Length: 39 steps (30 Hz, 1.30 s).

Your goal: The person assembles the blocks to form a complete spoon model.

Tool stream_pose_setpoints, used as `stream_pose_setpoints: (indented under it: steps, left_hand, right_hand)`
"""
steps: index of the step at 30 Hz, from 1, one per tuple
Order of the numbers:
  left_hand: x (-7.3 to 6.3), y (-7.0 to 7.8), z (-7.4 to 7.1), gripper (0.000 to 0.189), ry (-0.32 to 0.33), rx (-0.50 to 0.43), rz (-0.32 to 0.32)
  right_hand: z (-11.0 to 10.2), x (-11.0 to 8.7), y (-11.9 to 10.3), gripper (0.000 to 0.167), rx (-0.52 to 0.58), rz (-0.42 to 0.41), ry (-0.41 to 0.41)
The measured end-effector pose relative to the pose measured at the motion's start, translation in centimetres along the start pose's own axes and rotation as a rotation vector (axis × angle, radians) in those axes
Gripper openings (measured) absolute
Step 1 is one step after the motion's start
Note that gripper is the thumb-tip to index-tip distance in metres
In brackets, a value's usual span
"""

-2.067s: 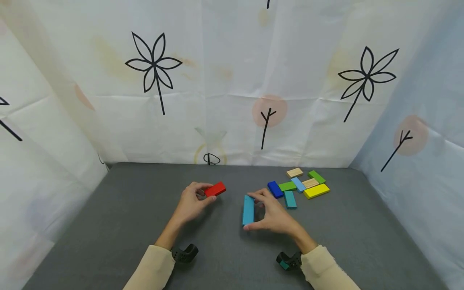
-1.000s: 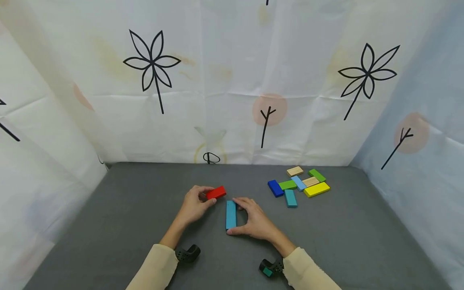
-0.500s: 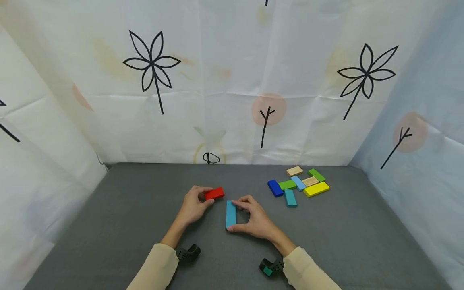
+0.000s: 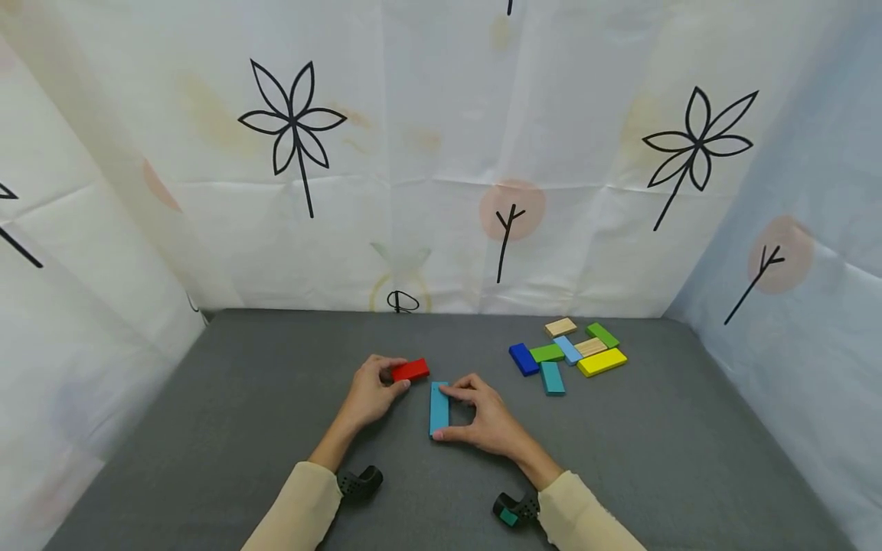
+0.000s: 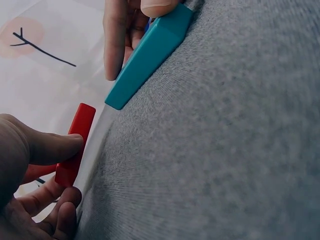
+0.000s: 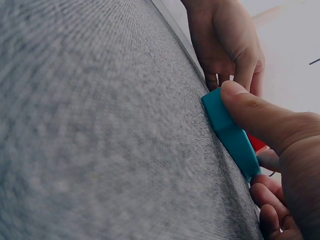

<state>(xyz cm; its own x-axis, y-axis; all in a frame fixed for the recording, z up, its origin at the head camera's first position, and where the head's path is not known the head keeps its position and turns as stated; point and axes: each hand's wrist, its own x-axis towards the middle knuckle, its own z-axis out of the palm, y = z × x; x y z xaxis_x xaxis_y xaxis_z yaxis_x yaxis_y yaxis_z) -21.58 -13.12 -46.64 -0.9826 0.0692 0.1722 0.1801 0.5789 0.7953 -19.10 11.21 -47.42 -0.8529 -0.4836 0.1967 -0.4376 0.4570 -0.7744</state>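
Observation:
In the head view my left hand [image 4: 368, 394] pinches a red block [image 4: 410, 370] by its left end, between thumb and fingers. The left wrist view shows that red block [image 5: 77, 142] held just off the grey cloth. To its right and nearer to me, a longer turquoise block [image 4: 439, 411] lies flat on the cloth. My right hand [image 4: 481, 417] holds it, the thumb at the near end and a finger at the far end. A small gap separates the two blocks. In the right wrist view the turquoise block [image 6: 230, 132] hides most of the red one.
Farther right lie several flat blocks, among them a dark blue block [image 4: 524, 360], a teal block [image 4: 552, 379], a yellow block [image 4: 602, 363] and a plain wood block [image 4: 560, 327]. A printed white curtain [image 4: 441, 153] rises along the table's [image 4: 276, 413] back edge.
Over two seconds my right hand has brought the turquoise block leftward, close to the red block. Its finger has shifted from the far end toward the top. The left hand has barely moved.

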Motion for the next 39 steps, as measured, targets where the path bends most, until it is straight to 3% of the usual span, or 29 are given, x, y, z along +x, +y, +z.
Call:
stream_pose_setpoints:
  steps: [14,21,39]
  left_hand:
    - [2.1,1.1,1.7,0.032,-0.109,0.024,0.019]
    - [1.9,1.1,2.0,0.032,-0.143,0.011,0.039]
    - [1.2,0.5,2.2,0.035,-0.159,-0.026,0.142]
  right_hand:
    - [0.1,0.1,0.1,0.072,-0.004,0.009,-0.012]
    - [0.0,0.1,-0.1,0.072,0.004,0.028,-0.026]
    - [-0.1,0.1,-0.2,0.073,0.008,0.043,-0.018]
